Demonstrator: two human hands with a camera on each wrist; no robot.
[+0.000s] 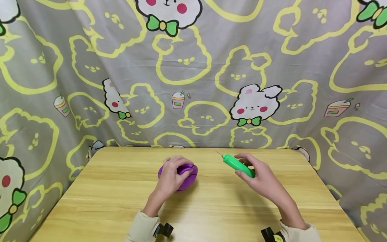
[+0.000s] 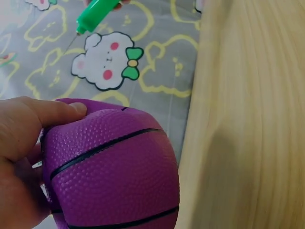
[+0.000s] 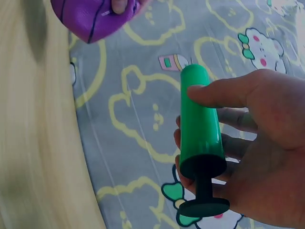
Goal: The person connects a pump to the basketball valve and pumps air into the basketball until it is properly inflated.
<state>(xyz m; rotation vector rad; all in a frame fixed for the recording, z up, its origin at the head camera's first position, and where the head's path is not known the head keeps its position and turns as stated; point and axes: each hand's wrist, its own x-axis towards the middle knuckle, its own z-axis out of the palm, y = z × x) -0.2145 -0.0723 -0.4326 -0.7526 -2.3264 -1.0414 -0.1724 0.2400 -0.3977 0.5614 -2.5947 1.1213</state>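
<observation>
My left hand (image 1: 172, 174) grips a purple ball (image 2: 114, 167) with black lines, marked like a small basketball. The ball looks soft and dented, with its top folded in under the thumb and fingers. To the right, my right hand (image 1: 263, 174) holds a green hand pump (image 3: 200, 119) by its barrel, thumb on one side and fingers round the other. A thin needle (image 1: 219, 153) sticks out of the pump's tip and points up and left, toward the ball's side. The black plunger handle (image 3: 205, 207) shows at the pump's near end, slightly drawn out.
Both hands are over a light wooden table (image 1: 205, 215). A grey curtain (image 1: 205, 94) with yellow bear outlines and rabbit faces hangs behind the table's far edge and along its sides. Black wrist straps (image 1: 163, 230) sit at both sleeves.
</observation>
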